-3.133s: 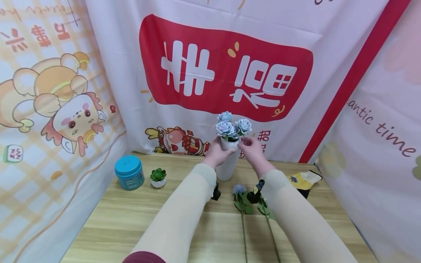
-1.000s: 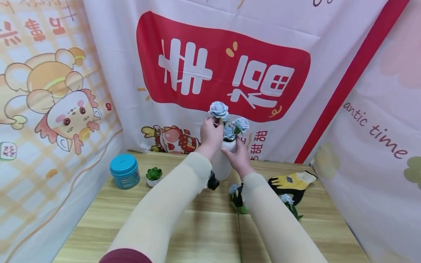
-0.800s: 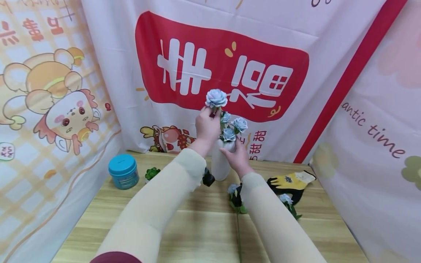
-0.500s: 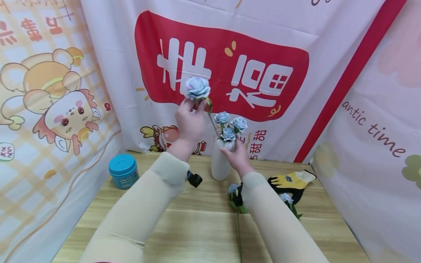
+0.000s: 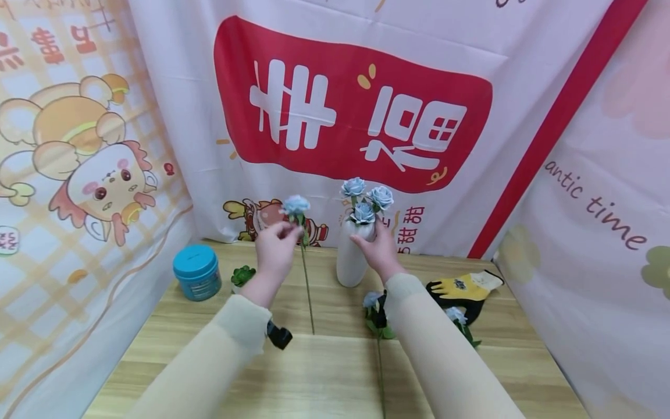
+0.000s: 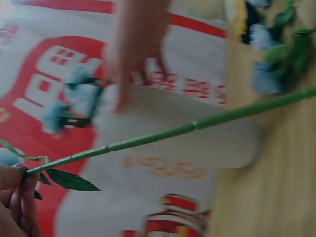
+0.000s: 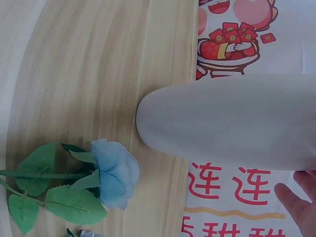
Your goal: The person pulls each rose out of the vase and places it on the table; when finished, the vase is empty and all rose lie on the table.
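Left of the vase, my left hand (image 5: 276,247) pinches a pale blue rose (image 5: 296,205) just under its bloom. Its long green stem (image 6: 192,126) hangs down towards the table in the head view and crosses the left wrist view. My right hand (image 5: 381,247) grips the neck of the tall white vase (image 5: 349,262), which stands upright at the table's back. Several blue roses (image 5: 363,212) show at the vase mouth, their stems hidden inside. Another rose (image 7: 116,173) lies on the table in front of the vase, partly behind my right wrist in the head view.
At the back left stand a blue lidded tub (image 5: 197,273) and a small potted succulent (image 5: 242,276), partly covered by my left arm. A yellow and black glove (image 5: 463,289) lies on the right, beside one more rose (image 5: 456,316). A printed cloth (image 5: 293,35) hangs behind.
My left hand has drawn a rose up out of the vase, then moved it left and down. My right hand has come to hold the vase neck. One loose rose now lies further right.
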The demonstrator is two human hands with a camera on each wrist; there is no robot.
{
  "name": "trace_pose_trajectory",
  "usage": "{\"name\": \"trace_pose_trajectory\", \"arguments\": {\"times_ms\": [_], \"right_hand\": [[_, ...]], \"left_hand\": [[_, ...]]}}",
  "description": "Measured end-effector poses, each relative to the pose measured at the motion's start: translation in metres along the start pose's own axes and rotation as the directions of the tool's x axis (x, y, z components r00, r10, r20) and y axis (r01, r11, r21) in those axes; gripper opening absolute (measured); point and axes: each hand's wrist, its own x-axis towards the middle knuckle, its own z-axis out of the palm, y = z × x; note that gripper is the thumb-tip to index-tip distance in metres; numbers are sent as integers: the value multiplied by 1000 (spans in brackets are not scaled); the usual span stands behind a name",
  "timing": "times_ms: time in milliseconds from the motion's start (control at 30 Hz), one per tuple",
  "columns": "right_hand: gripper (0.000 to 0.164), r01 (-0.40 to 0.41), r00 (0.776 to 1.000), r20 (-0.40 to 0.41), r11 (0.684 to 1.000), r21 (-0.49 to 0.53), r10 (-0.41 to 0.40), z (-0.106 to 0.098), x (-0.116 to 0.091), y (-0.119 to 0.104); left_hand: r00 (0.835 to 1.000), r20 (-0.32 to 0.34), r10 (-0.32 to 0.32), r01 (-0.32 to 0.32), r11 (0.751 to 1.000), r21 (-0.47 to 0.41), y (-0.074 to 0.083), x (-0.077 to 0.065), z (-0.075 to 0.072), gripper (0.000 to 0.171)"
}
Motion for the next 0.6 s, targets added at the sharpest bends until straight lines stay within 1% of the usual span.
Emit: {"name": "trace_pose_trajectory", "arguments": {"times_ms": [67, 167, 233, 300, 333, 433, 500, 567, 600], "right_hand": [[91, -2, 1000, 1, 1000, 0, 2, 0, 0, 0], [90, 2, 1000, -1, 1000, 3, -2, 0, -1, -1], [90, 8, 1000, -2, 1000, 3, -8, 0, -1, -1], [89, 15, 1000, -7, 1000, -2, -15, 1, -1, -1], [88, 20, 1000, -8, 1000, -6, -20, 1, -1, -1], [87, 31, 999, -12, 999, -15, -31, 1, -2, -1], [86, 36, 999, -16, 999, -21, -36, 1, -2, -2], [86, 37, 999, -18, 999, -23, -38, 1, -3, -2], [86, 39, 999, -19, 999, -23, -39, 0, -3, -2]], "left_hand": [[997, 35, -74, 73, 997, 35, -25, -11, 11, 16], [985, 63, -162, 157, 984, 80, -62, -28, 29, 14], [973, 88, -212, 202, 973, 111, -84, -40, 39, 11], [960, 116, -255, 237, 960, 152, -102, -52, 48, 9], [951, 133, -281, 255, 950, 183, -111, -58, 52, 9], [919, 205, -336, 277, 922, 272, -128, -73, 63, 11], [900, 253, -355, 267, 907, 325, -135, -81, 69, 14], [890, 290, -352, 241, 903, 357, -137, -87, 74, 17], [886, 297, -356, 237, 899, 370, -138, -89, 76, 17]]}}
